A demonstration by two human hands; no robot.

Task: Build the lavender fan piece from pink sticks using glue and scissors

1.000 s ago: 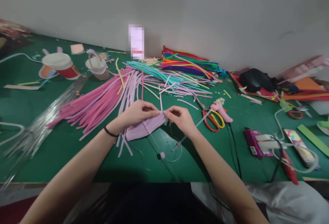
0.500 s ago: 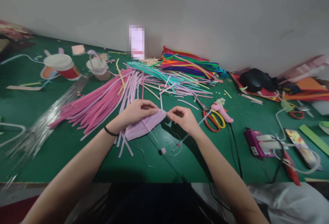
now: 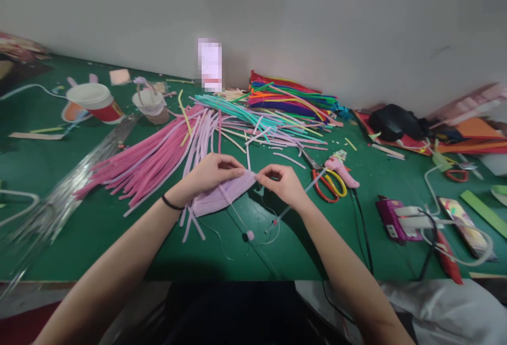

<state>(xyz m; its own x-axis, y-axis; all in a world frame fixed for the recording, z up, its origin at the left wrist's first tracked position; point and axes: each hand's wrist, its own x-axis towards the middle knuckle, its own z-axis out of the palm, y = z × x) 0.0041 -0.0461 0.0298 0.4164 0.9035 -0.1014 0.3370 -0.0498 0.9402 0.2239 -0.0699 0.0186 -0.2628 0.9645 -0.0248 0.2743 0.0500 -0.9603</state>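
A flat, fan-like lilac piece made of pipe cleaners laid side by side (image 3: 216, 201) is held just above the green table. My left hand (image 3: 214, 174) grips its upper edge, thumb and fingers closed on it. At its narrow right end, my right hand (image 3: 279, 182) pinches the tip between thumb and fingertips. One lilac pipe cleaner (image 3: 248, 157) sticks up behind the piece. Below hangs a thin stem with a small pale pink ball (image 3: 250, 235) and a dark one near it. Loose lilac pipe cleaners (image 3: 199, 141) lie behind my left hand.
Pink pipe cleaners (image 3: 146, 160) spread to the left, with multicoloured bundles (image 3: 289, 99) at the back. Scissors (image 3: 328, 184) and a pink glue gun (image 3: 343, 171) lie to the right. Farther right are a power adapter (image 3: 394, 221) and cables. Cups (image 3: 93, 99) stand at back left.
Both hands stay almost in place on the lilac piece. The view has shifted very slightly; nothing has been let go or picked up.
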